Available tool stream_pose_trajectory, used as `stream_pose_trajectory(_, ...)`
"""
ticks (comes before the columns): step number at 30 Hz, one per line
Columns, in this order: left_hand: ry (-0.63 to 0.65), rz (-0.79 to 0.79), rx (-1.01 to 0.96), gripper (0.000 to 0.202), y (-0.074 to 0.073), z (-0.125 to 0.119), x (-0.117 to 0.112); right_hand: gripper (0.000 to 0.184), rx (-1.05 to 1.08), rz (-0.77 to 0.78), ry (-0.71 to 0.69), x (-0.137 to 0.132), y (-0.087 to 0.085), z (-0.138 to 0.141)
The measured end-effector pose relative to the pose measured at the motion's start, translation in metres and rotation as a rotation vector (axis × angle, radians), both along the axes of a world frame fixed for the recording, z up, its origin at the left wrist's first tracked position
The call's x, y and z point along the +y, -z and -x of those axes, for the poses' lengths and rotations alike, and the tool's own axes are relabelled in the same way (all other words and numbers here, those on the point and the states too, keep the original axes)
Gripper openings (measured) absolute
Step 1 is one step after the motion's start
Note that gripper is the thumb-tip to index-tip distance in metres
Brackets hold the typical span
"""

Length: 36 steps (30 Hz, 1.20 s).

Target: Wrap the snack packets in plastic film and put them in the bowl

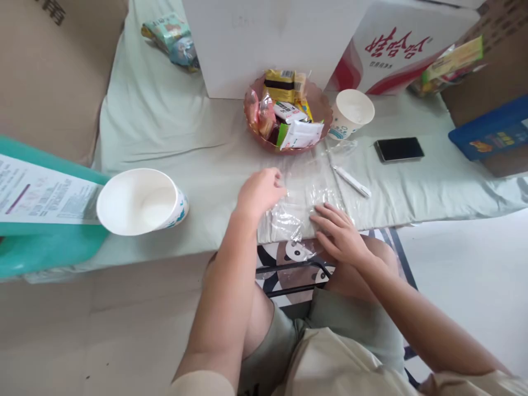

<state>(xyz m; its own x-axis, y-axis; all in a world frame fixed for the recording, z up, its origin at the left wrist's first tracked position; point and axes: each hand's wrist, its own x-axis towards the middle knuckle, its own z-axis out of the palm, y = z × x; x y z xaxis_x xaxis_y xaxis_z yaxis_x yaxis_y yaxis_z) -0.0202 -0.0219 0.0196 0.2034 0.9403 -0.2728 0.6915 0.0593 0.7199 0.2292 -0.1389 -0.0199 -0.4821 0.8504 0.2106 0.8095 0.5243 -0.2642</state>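
A clear, crinkled plastic bag (303, 181) lies on the pale green cloth, its near end hanging past the edge. My left hand (263, 191) is at the bag's left side with the fingers curled inward; whatever they pinch is hidden or too thin to make out. Fingers stretched out, my right hand (337, 231) rests flat on the bag's lower right part. Just right of the bag lies a white pen-like tool (352, 181). Beyond it stands a reddish scalloped bowl (264, 144) filled with several wrapped snacks (292, 113).
Paper cups stand at the left (138, 203) and beside the bowl (352, 113). A black phone (399, 149) lies to the right. Large white boxes (268, 44) line the back. Snack packets (171, 38) sit back left. A teal object with a printed sheet (45, 192) is far left.
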Motion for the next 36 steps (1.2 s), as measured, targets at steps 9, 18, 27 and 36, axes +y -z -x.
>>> stream_pose_trajectory(9, -0.105, -0.236, -0.156, 0.015, 0.003, 0.009, 0.011, 0.031, 0.095, 0.015, 0.171, -0.041, -0.017, -0.013)
stream_pose_trajectory(18, 0.084, -0.206, -0.289, 0.015, -0.005, 0.006, 0.01, 0.089, 0.341, 0.167, 0.374, 0.113, -0.019, -0.037)
stream_pose_trajectory(27, -0.049, 0.099, -0.417, 0.062, 0.0, 0.02, 0.01, 0.015, 0.322, 0.062, 0.349, 0.132, -0.061, -0.03)
stream_pose_trajectory(36, -0.222, -0.392, -0.382, 0.005, -0.002, 0.01, 0.013, 0.04, 0.578, -0.383, 0.391, 0.039, -0.04, -0.046)
